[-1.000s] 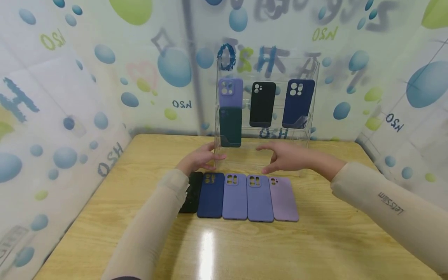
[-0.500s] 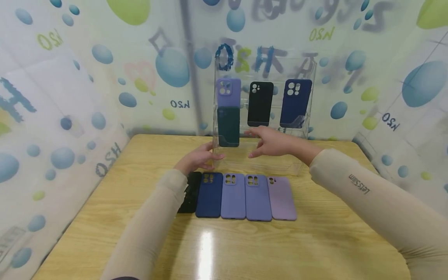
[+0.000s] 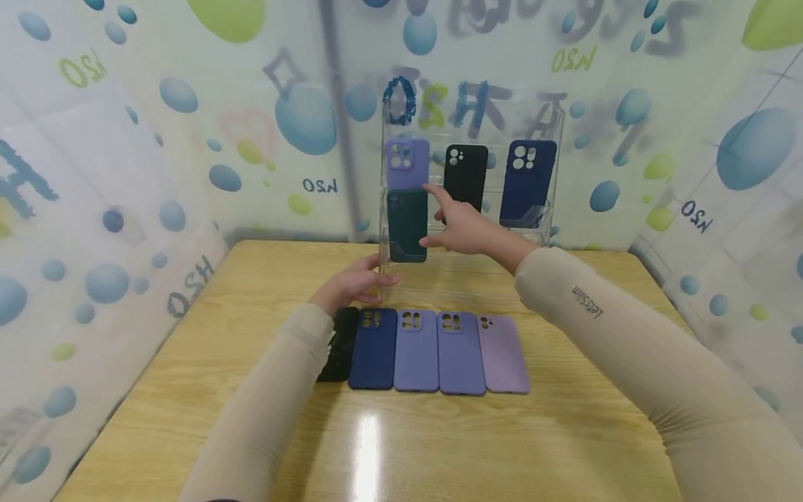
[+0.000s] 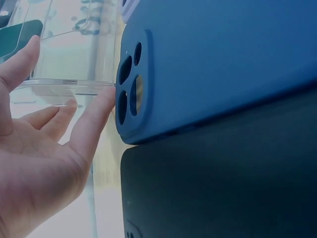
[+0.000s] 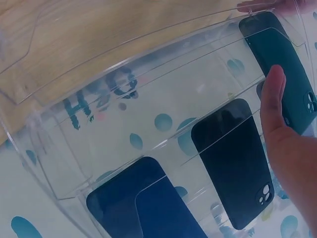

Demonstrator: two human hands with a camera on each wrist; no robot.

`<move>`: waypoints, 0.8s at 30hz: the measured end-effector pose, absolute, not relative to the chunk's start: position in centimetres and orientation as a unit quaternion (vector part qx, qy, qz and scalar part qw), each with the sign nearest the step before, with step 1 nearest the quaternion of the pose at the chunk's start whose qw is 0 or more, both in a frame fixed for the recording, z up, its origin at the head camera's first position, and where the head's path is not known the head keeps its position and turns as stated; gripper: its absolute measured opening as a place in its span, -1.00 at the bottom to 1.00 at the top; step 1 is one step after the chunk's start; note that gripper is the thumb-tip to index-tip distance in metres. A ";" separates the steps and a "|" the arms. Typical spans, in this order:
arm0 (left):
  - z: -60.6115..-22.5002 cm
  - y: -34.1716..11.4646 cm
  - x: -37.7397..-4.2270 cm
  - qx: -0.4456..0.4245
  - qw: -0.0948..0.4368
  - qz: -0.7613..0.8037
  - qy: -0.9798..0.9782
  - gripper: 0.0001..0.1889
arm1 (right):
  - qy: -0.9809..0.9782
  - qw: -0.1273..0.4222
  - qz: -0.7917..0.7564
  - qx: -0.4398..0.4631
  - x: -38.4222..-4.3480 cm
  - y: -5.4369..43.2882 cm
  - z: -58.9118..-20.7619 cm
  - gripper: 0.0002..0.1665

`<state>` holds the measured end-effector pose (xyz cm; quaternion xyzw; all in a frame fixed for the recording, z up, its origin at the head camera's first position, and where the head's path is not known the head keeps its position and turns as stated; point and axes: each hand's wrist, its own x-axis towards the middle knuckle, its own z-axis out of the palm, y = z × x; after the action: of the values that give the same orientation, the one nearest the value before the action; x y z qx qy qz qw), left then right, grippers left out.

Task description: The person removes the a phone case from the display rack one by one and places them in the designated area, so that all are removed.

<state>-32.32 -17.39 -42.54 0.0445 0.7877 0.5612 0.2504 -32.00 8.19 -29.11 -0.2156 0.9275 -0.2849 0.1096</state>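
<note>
My left hand [image 3: 354, 282] grips the lower left corner of a clear acrylic display stand [image 4: 59, 81], thumb in front and fingers around the side. My right hand [image 3: 467, 226] reaches across the stand's front, index finger and thumb spread at the right edge of a dark green phone case [image 3: 406, 226]. That case stands in the lower left slot, overlapping a purple phone case [image 3: 415, 176] behind and above it. Part of the black phone case [image 3: 467, 174] is hidden by the right hand. A navy phone case [image 3: 529, 188] leans in the upper right slot.
On the wooden table [image 3: 251, 418], several phone cases lie in a row before the stand: black [image 3: 341, 348], navy [image 3: 374, 355], two purple ones [image 3: 417, 359] and a pinkish lilac one [image 3: 505, 359]. A patterned wall [image 3: 251, 209] stands close behind.
My right hand has moved left and up, from low in front of the stand to the dark green case. The left hand stays on the stand's corner.
</note>
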 end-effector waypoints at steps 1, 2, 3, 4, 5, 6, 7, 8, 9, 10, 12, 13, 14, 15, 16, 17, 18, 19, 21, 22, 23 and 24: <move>-42.5 -17.4 -32.3 0.046 0.249 0.561 0.788 -0.06 | 0.928 0.104 -0.289 -0.211 -32.1 8.0 -29.1 0.27; -42.5 -17.5 -32.3 0.046 0.249 0.562 0.788 -0.06 | 0.929 0.101 -0.292 -0.206 -32.2 7.8 -29.0 0.25; -42.5 -17.5 -32.3 0.044 0.247 0.563 0.788 -0.06 | 0.928 0.099 -0.297 -0.201 -32.3 7.6 -29.1 0.23; -42.5 -17.5 -32.2 0.043 0.247 0.563 0.787 -0.06 | 0.928 0.097 -0.301 -0.195 -32.3 7.4 -29.1 0.22; -42.5 -17.5 -32.2 0.041 0.247 0.564 0.787 -0.06 | 0.928 0.097 -0.305 -0.191 -32.4 7.2 -29.2 0.21; -42.4 -17.4 -32.2 0.040 0.247 0.564 0.787 -0.07 | 0.928 0.097 -0.309 -0.187 -32.5 7.1 -29.3 0.20; -42.4 -17.4 -32.1 0.039 0.247 0.564 0.787 -0.07 | 0.928 0.095 -0.310 -0.185 -32.5 6.9 -29.4 0.19; -42.3 -17.5 -32.0 0.039 0.246 0.565 0.787 -0.07 | 0.929 0.092 -0.308 -0.185 -32.5 6.8 -29.5 0.18; -42.2 -17.5 -31.9 0.040 0.244 0.565 0.787 -0.07 | 0.929 0.087 -0.308 -0.185 -32.6 6.7 -29.6 0.17; -42.2 -17.4 -31.9 0.041 0.243 0.564 0.788 -0.07 | 0.930 0.080 -0.309 -0.184 -32.6 6.6 -29.8 0.16; -42.1 -17.3 -31.9 0.043 0.239 0.564 0.789 -0.08 | 0.930 0.065 -0.312 -0.184 -32.6 6.6 -30.1 0.11; -42.0 -17.3 -31.9 0.043 0.238 0.563 0.790 -0.08 | 0.929 0.056 -0.314 -0.184 -32.6 6.5 -30.3 0.09; -42.1 -17.3 -31.9 0.043 0.237 0.563 0.790 -0.08 | 0.929 0.049 -0.318 -0.185 -32.6 6.5 -30.5 0.06; -42.1 -17.3 -31.9 0.043 0.237 0.563 0.791 -0.08 | 0.927 0.044 -0.322 -0.185 -32.6 6.5 -30.7 0.04; -42.1 -17.3 -32.0 0.043 0.236 0.562 0.792 -0.09 | 0.926 0.039 -0.325 -0.187 -32.6 6.5 -31.0 0.02; -42.2 -17.3 -32.0 0.043 0.236 0.561 0.792 -0.09 | 0.926 0.033 -0.326 -0.190 -32.6 6.5 -31.2 0.01; -42.2 -17.3 -32.0 0.044 0.237 0.561 0.792 -0.08 | 0.925 0.028 -0.325 -0.193 -32.5 6.5 -31.4 0.00; -42.2 -17.2 -32.0 0.045 0.238 0.560 0.792 -0.08 | 0.926 0.021 -0.321 -0.199 -32.5 6.5 -31.7 0.00; -42.3 -17.2 -32.0 0.043 0.240 0.560 0.792 -0.08 | 0.926 0.010 -0.311 -0.214 -32.6 6.5 -32.1 -0.02; -42.3 -17.2 -32.0 0.042 0.241 0.559 0.792 -0.08 | 0.925 0.002 -0.306 -0.224 -32.6 6.6 -32.3 -0.03; -42.3 -17.2 -32.0 0.041 0.242 0.559 0.792 -0.08 | 0.925 -0.006 -0.301 -0.232 -32.6 6.6 -32.5 -0.04; -42.3 -17.2 -32.1 0.040 0.242 0.559 0.792 -0.09 | 0.924 -0.013 -0.297 -0.240 -32.7 6.6 -32.7 -0.06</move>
<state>-32.05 -17.17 -42.25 0.0403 0.7921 0.5591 0.2416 -32.67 6.64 -32.73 -0.2400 0.9240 -0.2973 -0.0134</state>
